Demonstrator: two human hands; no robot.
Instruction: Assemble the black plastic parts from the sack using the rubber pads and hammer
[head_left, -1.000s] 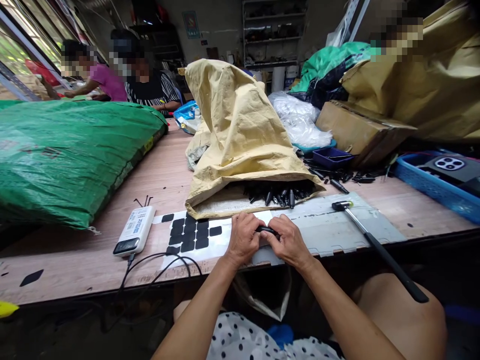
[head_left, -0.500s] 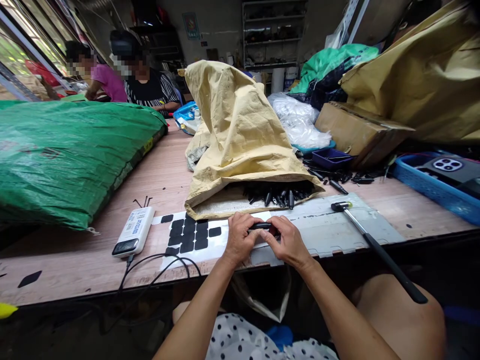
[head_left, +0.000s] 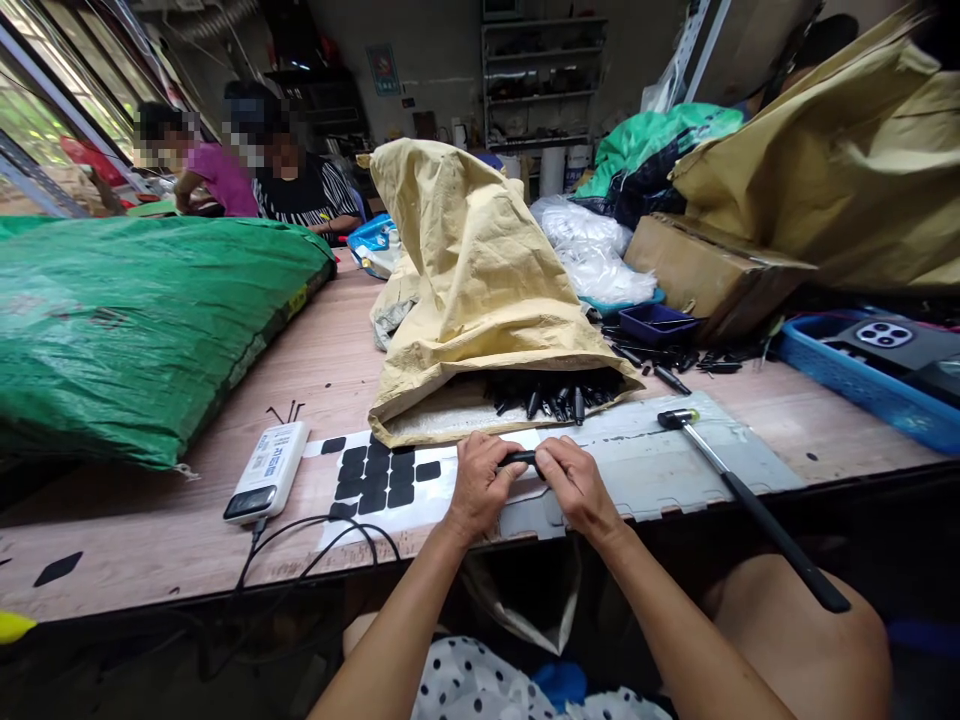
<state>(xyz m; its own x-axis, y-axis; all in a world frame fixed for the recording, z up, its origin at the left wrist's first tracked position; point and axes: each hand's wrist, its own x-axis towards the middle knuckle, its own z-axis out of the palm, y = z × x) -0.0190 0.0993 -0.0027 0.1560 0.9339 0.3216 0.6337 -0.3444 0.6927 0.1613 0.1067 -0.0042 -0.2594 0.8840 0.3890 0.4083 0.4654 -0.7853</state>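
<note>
Between my two hands is a small black cylindrical part, lying roughly level above the grey board at the table's front edge. My left hand is closed on its left end. The fingers of my right hand pinch its right end. Just beyond them, a tan sack lies with its mouth open, and many black parts show inside. Left of my hands, black rounded squares sit on a white sheet.
A hammer juts over the table's front edge at right. A white power bank with black cables lies left. A green sack, a cardboard box and a blue basket stand around. Two people sit at back left.
My right hand's fingers have shifted on the black part, and more of the part shows between my hands. The whole view has shifted slightly.
</note>
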